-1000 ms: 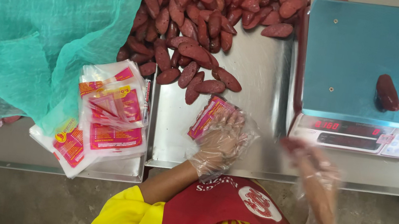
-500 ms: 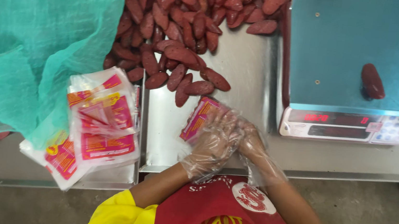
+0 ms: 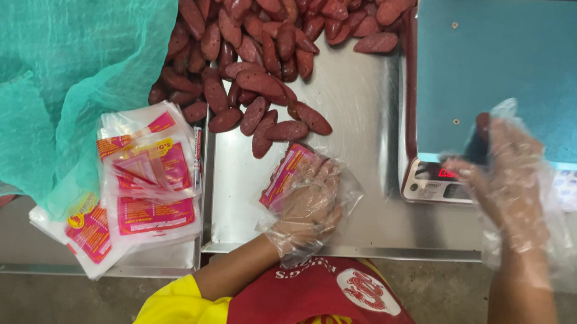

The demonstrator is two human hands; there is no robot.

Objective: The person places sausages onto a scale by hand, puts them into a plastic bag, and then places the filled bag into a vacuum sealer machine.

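Two gloved hands: both busy
Left hand (image 3: 307, 203): fingers clamped on printed pouch (image 3: 285, 175) — on steel table (image 3: 356, 119)
Right hand (image 3: 507, 176): closed on sausage (image 3: 481, 134) over scale (image 3: 546, 71)

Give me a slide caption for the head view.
Gloved left hand holds a printed pouch; right hand lifts a sausage off the scale.

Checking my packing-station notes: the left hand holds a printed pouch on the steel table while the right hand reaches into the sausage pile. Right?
Not quite. The head view shows the right hand at the scale, not in the sausage pile. The left hand does hold the printed pouch on the steel table.
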